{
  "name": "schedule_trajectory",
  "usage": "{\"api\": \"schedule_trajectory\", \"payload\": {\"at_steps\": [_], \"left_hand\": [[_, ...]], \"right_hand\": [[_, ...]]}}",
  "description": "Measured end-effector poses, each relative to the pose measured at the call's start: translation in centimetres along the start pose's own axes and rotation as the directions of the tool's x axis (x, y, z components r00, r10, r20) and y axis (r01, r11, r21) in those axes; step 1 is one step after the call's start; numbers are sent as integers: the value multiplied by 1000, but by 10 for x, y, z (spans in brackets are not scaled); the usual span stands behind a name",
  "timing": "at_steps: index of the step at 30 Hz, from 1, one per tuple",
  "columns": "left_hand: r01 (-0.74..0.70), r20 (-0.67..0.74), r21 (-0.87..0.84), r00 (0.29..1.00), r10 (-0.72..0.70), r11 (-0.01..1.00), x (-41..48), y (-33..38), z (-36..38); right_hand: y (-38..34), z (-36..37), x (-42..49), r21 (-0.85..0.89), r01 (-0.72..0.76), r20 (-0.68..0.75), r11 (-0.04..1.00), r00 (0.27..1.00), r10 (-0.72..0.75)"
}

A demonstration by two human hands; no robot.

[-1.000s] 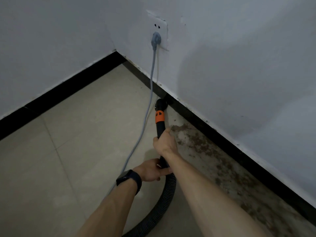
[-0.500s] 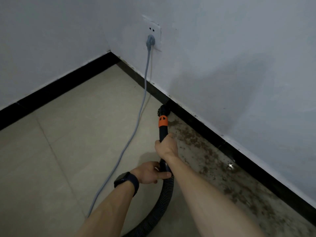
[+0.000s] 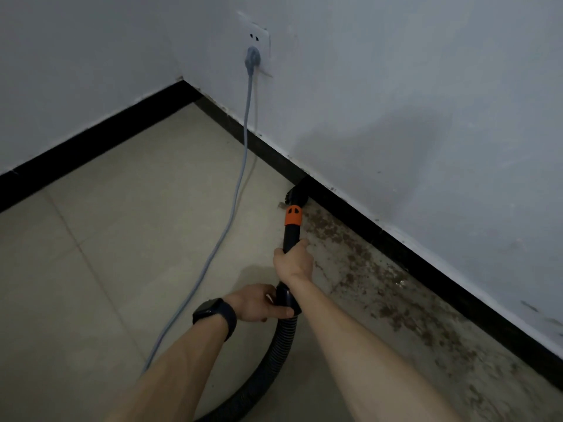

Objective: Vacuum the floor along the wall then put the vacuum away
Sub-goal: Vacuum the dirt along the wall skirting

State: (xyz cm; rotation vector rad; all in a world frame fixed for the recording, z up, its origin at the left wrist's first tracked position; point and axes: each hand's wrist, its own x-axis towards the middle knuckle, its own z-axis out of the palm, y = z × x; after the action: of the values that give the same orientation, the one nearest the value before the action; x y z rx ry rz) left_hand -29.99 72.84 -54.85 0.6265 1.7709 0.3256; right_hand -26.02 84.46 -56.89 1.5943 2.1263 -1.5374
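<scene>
A black vacuum wand (image 3: 291,236) with an orange collar (image 3: 293,216) points at the black skirting (image 3: 396,239). Its brush nozzle (image 3: 294,194) touches the floor right at the wall's foot. My right hand (image 3: 294,258) grips the wand below the collar. My left hand (image 3: 257,303), with a dark watch on the wrist, grips the wand's lower end where the ribbed black hose (image 3: 274,357) begins. The hose curves down out of the bottom of the view. Brown dirt (image 3: 380,287) covers the floor along the wall, right of the nozzle.
A grey power cord (image 3: 240,184) runs from a plug (image 3: 252,57) in the white wall socket down across the beige tiles to the left of my arms. The room corner (image 3: 182,82) lies at the upper left. The vacuum body is out of view.
The nozzle has slid to the right along the skirting, away from the cord and corner, and both hands moved with it. My view has shifted right too.
</scene>
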Motion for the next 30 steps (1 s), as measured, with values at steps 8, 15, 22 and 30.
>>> {"api": "schedule_trajectory", "payload": {"at_steps": [8,15,22,30], "left_hand": [[46,-143,-180,987,-73,983,-9,-10,-7],[-64,-308,-359,950,-54,931,-6,-14,-14],[57,-176,-69,982,-69,996,-12,-23,-33],[140,-2,84,990,-141,987,-22,-26,-57]], "right_hand": [[-18,9,13,277,-75,68,958,996,58],[-40,11,26,587,-208,259,782,964,62],[-37,8,32,649,-270,310,711,948,77],[-42,36,18,685,-291,307,668,947,98]]}}
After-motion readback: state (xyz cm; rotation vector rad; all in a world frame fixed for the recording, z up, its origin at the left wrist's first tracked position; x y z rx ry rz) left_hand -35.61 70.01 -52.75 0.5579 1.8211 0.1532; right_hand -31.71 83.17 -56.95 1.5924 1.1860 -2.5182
